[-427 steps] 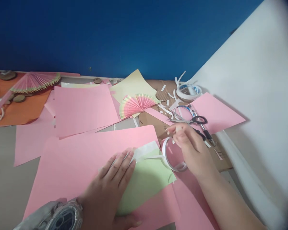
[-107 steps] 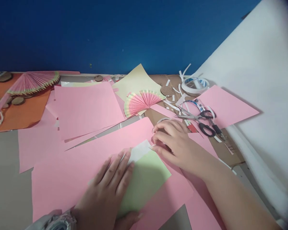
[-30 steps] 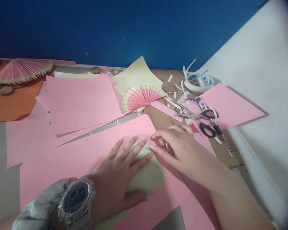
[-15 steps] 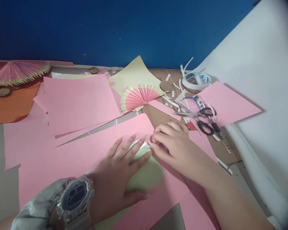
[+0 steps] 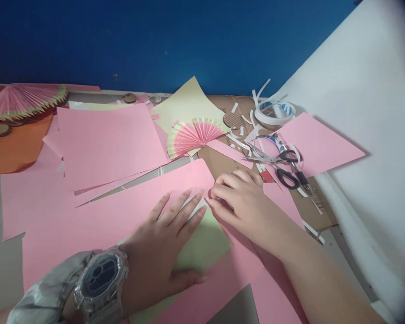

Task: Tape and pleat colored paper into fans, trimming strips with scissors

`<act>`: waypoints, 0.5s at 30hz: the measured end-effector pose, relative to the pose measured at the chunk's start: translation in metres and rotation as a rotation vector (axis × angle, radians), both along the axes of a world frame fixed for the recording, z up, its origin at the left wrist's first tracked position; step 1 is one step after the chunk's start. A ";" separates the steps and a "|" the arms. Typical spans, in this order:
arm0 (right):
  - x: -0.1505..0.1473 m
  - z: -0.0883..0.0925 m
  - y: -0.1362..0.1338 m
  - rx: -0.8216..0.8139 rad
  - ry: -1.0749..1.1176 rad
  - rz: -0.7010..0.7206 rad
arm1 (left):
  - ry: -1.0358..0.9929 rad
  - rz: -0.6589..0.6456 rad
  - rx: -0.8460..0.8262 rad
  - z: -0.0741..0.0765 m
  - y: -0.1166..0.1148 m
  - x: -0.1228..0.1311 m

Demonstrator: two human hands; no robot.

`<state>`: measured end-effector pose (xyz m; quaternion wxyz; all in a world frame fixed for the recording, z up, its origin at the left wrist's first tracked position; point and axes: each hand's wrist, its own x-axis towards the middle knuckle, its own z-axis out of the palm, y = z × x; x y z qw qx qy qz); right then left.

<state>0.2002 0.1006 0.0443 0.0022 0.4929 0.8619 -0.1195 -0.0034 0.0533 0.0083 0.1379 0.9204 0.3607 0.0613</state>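
Note:
My left hand lies flat with its fingers spread on a pale green paper. Between its fingertips a white strip shows along the green paper's upper edge, partly covered by the fingers. At the upper corner of that paper, my right hand is closed, thumb and forefinger pinched together. What sits in that pinch is hidden. Both hands rest over a large pink sheet that lies beneath the green paper.
Scissors, a pen and tape rolls lie on cardboard at the right. A folded pink-and-green paper fan is behind the hands, another fan far left. Pink sheets are stacked left; a blue wall stands behind.
The white strip under my left fingers looks flatter and less crinkled. My right hand has shifted slightly left along with the whole view; my left hand stays pressed on the green paper.

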 end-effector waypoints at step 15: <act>0.001 0.000 -0.002 0.004 0.011 -0.007 | 0.009 -0.029 0.005 0.001 0.002 -0.001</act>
